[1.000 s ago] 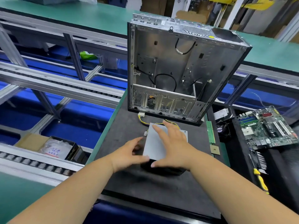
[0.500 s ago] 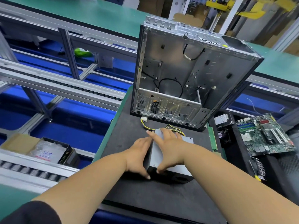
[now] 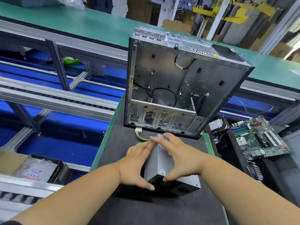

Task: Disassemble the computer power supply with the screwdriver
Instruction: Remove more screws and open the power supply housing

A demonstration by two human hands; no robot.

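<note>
Two bare hands are on the power supply [image 3: 158,161], a grey metal box tipped up on one edge near the middle of the black mat [image 3: 178,208] that covers the worktop. The left hand [image 3: 138,166] lies flat against its left face, fingers straight and pointing away, thumb reaching to the dark front end. The right hand [image 3: 180,158] spreads over the right face, fingers straight and splayed, thumb pressed near a screw at the near corner. Neither hand curls round the box; they press it between the palms.

A bundle of yellow and black wires [image 3: 142,137] runs from the far end of the box to a white connector [image 3: 138,131] lying just in front of the open computer case [image 3: 175,85], which stands upright at the mat's far edge with loose black cables inside.

Off the mat's right edge a green motherboard [image 3: 259,137] lies tilted on dark trays. To the left, roller conveyors [image 3: 56,99] cross over blue flooring, and a cardboard box with plastic bags [image 3: 30,171] sits at the lower left.
</note>
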